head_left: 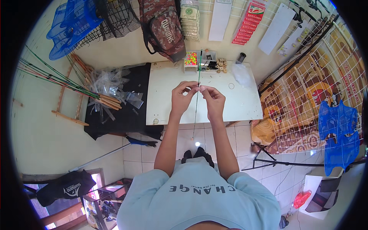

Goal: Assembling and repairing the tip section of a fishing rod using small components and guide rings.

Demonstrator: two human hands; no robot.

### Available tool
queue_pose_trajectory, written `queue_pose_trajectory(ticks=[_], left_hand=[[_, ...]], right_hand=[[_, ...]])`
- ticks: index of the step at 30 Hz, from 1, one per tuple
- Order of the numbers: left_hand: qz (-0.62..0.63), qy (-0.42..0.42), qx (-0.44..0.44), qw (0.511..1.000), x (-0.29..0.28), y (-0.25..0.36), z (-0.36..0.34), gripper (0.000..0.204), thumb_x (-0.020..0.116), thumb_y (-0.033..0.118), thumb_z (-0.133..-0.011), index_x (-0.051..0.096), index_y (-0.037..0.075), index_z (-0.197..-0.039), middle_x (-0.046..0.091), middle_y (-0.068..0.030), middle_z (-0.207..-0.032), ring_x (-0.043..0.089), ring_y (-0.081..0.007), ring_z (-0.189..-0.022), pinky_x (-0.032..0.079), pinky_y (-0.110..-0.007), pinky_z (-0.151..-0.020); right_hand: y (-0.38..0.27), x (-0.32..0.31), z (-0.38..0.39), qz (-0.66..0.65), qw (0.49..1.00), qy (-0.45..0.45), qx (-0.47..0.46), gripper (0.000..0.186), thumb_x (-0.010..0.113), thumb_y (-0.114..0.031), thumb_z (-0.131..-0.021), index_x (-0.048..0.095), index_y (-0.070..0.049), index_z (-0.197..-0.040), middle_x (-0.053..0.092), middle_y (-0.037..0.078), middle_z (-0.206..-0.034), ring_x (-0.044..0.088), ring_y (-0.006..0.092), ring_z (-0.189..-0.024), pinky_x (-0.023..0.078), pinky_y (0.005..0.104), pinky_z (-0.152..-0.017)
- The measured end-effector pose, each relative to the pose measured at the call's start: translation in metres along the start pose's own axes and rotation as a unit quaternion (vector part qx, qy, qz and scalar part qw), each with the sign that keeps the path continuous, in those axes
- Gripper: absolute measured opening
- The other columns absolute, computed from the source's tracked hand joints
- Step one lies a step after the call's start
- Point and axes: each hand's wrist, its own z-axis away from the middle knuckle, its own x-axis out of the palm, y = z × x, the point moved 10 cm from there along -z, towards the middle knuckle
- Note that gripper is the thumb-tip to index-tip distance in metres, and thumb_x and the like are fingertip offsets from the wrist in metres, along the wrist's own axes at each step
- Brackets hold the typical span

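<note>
A thin fishing rod blank (199, 69), green toward its far end and darker toward me, runs lengthwise across the middle of the white table, and its slim near end hangs past the front edge. My left hand (183, 96) is closed in a pinch at the rod's middle, fingertips at a small dark spot on it. From the other side my right hand (213, 100) pinches at the same spot, thumb and forefinger together. The fingertips of both hands meet there. Any small piece between them is too small to make out.
On the white table (168, 109) stand a box of bright beads (190, 59), cork-coloured rings (221, 65) and a dark cylinder (240, 58). A plastic bag (242, 73) lies to the right. Left, several wooden-handled rods (109, 102) and clear sleeves (111, 82) rest on black cloth.
</note>
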Motion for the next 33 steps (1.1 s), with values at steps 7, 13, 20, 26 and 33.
queue_pose_trajectory(ticks=[7,13,20,26,33], left_hand=[[0.040,-0.035,-0.007,0.999,0.007,0.011,-0.001,0.021,0.071,0.006,-0.081,0.068,0.003,-0.102,0.066,-0.0068,-0.097,0.060,-0.0121,-0.087,0.048,-0.025,-0.072],[0.008,-0.048,0.025,0.999,0.009,0.024,-0.007,0.016,0.070,0.007,-0.083,0.069,0.003,-0.099,0.065,-0.0055,-0.098,0.059,-0.0102,-0.084,0.047,-0.023,-0.068],[0.010,-0.037,0.018,0.999,0.006,0.019,-0.009,0.014,0.069,0.008,-0.084,0.069,0.004,-0.098,0.065,-0.0042,-0.097,0.058,-0.0080,-0.078,0.047,-0.021,-0.060],[0.029,-0.032,-0.011,0.999,0.004,0.014,-0.008,0.016,0.068,0.010,-0.085,0.069,0.004,-0.100,0.065,-0.0055,-0.101,0.059,-0.0084,-0.076,0.048,-0.021,-0.058],[0.014,-0.038,0.009,0.999,-0.001,0.016,-0.006,0.017,0.067,0.010,-0.086,0.068,0.004,-0.102,0.065,-0.0062,-0.102,0.059,-0.0090,-0.078,0.049,-0.022,-0.061]], right_hand=[[-0.001,-0.002,0.000,-0.004,1.000,0.014,-0.013,0.009,0.068,-0.008,-0.086,0.067,0.000,-0.089,0.066,0.002,-0.083,0.057,0.0056,-0.076,0.045,0.0205,-0.072],[-0.016,-0.006,-0.008,0.046,0.999,0.013,-0.013,0.015,0.070,-0.013,-0.085,0.068,0.000,-0.092,0.065,0.000,-0.082,0.053,0.0043,-0.073,0.042,0.0200,-0.067],[-0.026,-0.003,-0.008,0.046,0.998,0.009,-0.032,0.015,0.070,-0.013,-0.085,0.068,0.000,-0.092,0.065,0.000,-0.082,0.054,0.0049,-0.073,0.043,0.0210,-0.067],[-0.020,0.001,-0.005,0.072,0.997,0.003,-0.029,0.014,0.069,-0.013,-0.085,0.069,0.000,-0.091,0.065,0.001,-0.080,0.055,0.0058,-0.073,0.044,0.0225,-0.068],[-0.015,0.007,0.005,0.062,0.998,0.014,-0.022,0.014,0.069,-0.012,-0.084,0.069,0.000,-0.089,0.067,0.003,-0.080,0.057,0.0072,-0.073,0.045,0.0225,-0.070]])
